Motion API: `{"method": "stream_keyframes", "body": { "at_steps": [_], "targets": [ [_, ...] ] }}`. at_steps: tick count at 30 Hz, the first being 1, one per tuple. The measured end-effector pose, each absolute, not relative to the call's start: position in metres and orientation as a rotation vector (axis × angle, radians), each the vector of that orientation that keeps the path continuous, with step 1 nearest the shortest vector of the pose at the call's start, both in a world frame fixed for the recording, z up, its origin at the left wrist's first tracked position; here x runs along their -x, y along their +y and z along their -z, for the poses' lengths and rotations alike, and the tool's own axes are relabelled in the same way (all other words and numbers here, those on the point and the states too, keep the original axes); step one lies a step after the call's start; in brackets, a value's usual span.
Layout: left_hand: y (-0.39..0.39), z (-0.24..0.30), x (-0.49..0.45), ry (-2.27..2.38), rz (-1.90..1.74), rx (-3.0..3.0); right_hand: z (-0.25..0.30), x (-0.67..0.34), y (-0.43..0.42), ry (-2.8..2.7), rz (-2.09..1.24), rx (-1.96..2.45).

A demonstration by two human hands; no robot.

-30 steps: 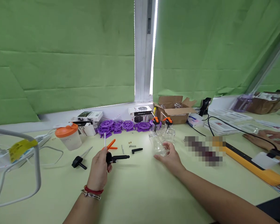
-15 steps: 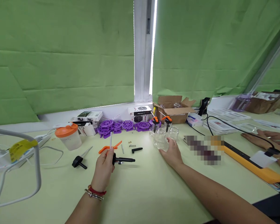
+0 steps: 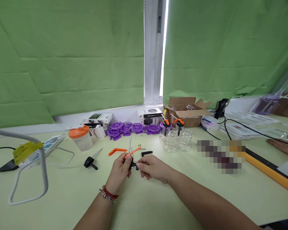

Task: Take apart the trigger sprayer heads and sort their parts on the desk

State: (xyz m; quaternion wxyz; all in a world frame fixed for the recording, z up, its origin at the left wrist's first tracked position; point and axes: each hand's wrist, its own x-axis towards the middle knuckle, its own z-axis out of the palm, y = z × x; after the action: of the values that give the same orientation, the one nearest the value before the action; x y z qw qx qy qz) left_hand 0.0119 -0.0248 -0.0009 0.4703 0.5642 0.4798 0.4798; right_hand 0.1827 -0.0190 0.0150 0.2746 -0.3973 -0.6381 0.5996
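My left hand is closed on a black sprayer pump whose thin white tube sticks up. My right hand is closed on the other end of the same black pump, fingertips facing the left hand. An orange trigger piece lies across the top of the pump between my hands. Behind them on the pale green table lie another orange trigger, a short black part and a small spring. Several clear small bottles stand further back to the right, apart from both hands.
A second black pump with tube lies left. An orange-lidded cup, purple plastic parts, small boxes and a cardboard box line the back. A white wire frame sits far left. Another person's hand rests at right.
My right hand left the clear bottles and came in to grip the black pump with my left hand. The orange trigger now lies on the pump. The view shifted slightly.
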Motion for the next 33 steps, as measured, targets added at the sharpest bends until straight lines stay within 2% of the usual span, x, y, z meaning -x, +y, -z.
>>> {"method": "stream_keyframes", "body": {
  "at_steps": [10,26,33],
  "targets": [
    [-0.025,-0.004,-0.011,0.921,-0.946,-1.241,0.006,-0.196,-0.013,-1.347,-1.936,0.968],
    [-0.027,-0.009,-0.009,0.761,-1.138,-1.072,0.016,-0.196,-0.011,-1.359,-1.785,0.871],
    [-0.030,-0.009,-0.016,0.975,-1.151,-1.270,0.016,-0.192,-0.011,-1.342,-1.790,0.946]
  ]
}}
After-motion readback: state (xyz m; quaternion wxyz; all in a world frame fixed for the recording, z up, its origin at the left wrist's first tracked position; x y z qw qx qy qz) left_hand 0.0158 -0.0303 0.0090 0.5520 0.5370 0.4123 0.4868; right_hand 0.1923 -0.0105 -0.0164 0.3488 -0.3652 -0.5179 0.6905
